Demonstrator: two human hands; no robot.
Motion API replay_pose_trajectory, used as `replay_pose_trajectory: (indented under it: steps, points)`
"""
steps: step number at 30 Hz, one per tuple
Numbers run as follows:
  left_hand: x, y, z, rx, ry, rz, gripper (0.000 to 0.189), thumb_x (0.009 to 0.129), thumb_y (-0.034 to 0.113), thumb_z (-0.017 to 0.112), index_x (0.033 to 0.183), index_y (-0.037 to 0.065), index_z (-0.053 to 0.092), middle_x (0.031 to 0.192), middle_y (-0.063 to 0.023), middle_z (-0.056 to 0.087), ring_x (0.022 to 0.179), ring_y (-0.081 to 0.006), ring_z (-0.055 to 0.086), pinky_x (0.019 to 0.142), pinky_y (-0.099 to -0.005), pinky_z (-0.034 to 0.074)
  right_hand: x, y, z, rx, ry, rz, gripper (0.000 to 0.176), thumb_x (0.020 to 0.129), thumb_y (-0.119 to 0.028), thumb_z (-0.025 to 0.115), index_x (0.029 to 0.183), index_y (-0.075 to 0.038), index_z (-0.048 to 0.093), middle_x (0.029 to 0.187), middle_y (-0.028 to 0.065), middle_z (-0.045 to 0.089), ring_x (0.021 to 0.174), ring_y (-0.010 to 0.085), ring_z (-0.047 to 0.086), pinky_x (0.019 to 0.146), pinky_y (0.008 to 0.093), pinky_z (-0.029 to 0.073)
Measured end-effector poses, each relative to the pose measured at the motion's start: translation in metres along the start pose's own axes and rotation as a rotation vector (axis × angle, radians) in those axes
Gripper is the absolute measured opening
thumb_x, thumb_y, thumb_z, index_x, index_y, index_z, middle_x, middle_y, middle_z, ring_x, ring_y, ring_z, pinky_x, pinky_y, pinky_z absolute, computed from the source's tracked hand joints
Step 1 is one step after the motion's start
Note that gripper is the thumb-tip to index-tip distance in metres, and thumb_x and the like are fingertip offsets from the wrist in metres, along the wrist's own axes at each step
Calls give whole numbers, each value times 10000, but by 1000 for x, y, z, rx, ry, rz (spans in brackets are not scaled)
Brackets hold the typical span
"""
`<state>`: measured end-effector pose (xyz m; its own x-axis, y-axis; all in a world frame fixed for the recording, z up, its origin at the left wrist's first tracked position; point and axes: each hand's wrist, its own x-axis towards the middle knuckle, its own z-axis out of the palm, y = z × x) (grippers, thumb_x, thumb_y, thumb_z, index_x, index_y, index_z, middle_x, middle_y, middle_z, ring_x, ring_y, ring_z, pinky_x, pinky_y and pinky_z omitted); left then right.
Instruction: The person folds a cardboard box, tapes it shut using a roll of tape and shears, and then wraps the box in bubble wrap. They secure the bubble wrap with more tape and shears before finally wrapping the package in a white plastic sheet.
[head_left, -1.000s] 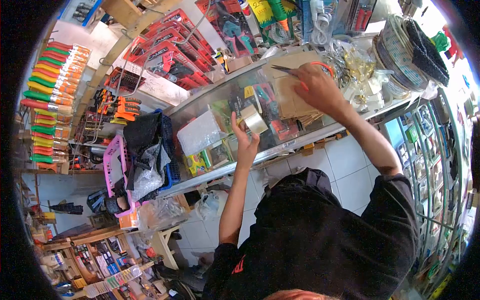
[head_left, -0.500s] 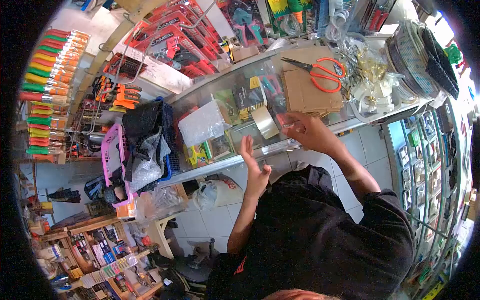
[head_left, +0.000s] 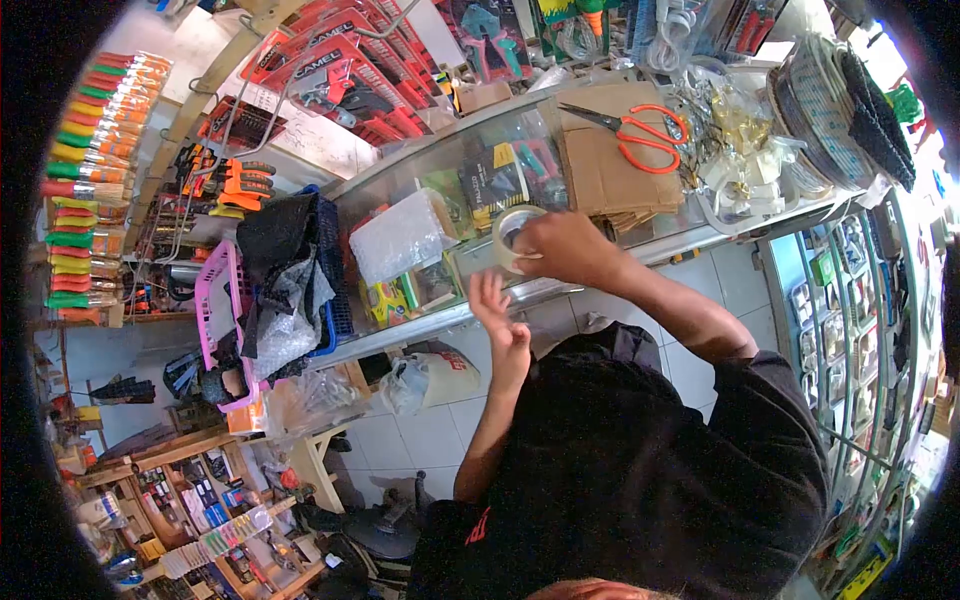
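Observation:
My right hand (head_left: pixel 565 248) is closed on a wide roll of clear packing tape (head_left: pixel 503 238), its fingers at the roll's side and core. The roll is tilted over the glass counter's front edge. Just below it, my left hand (head_left: pixel 503 330) is raised with the fingers apart and holds nothing. Left of the tape, a flat parcel in bubble wrap (head_left: pixel 402 238) lies on the glass counter (head_left: pixel 360 205). Orange-handled scissors (head_left: pixel 648 138) rest on a stack of brown cardboard (head_left: pixel 610 185) to the right.
A pink basket (head_left: pixel 215 320) and a dark blue crate (head_left: pixel 335 280) with black material and bubble wrap stand at the counter's left. A plastic tray of small metal parts (head_left: pixel 740 150) and coiled cable (head_left: pixel 820 115) sit at the right. Brushes (head_left: pixel 90 190) hang far left.
My right hand has moved left and taken hold of the tape roll, which has turned from lying on its side to showing its round face. My left hand has shifted slightly, fingers spreading.

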<state>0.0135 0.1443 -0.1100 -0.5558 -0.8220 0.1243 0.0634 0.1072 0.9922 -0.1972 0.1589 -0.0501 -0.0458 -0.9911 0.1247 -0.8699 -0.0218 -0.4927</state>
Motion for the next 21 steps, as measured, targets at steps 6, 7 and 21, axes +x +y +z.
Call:
replay_pose_trajectory:
  steps: [6, 7, 21]
  points:
    - [-13, 7, -21, 120, 46, -14, 1282, 803, 886, 626, 1649, 66, 122, 1649, -209, 317, 1528, -351, 329, 1190, -525, 286, 8, 5, -11, 357, 96, 56, 324, 995, -375, 688, 990, -58, 759, 895, 117, 744, 808, 229, 732, 735, 399, 582]
    - [-15, 11, -24, 152, 77, 16, 1294, 788, 885, 642, 1644, 60, 132, 1646, -209, 318, 1529, -353, 326, 1195, -524, 284, 8, 6, -24, 474, 163, 73, 322, 1013, -360, 675, 1003, -49, 756, 882, 99, 742, 794, 189, 727, 728, 376, 582]
    - [31, 59, -75, 859, 379, 979, 1329, 571, 950, 719, 1478, 82, 284, 1462, -252, 448, 1333, -417, 466, 1155, -608, 372, -55, -72, -4, 1275, -410, 296, 339, 1070, -350, 646, 1102, -30, 754, 895, -2, 727, 758, 66, 600, 676, 251, 484]
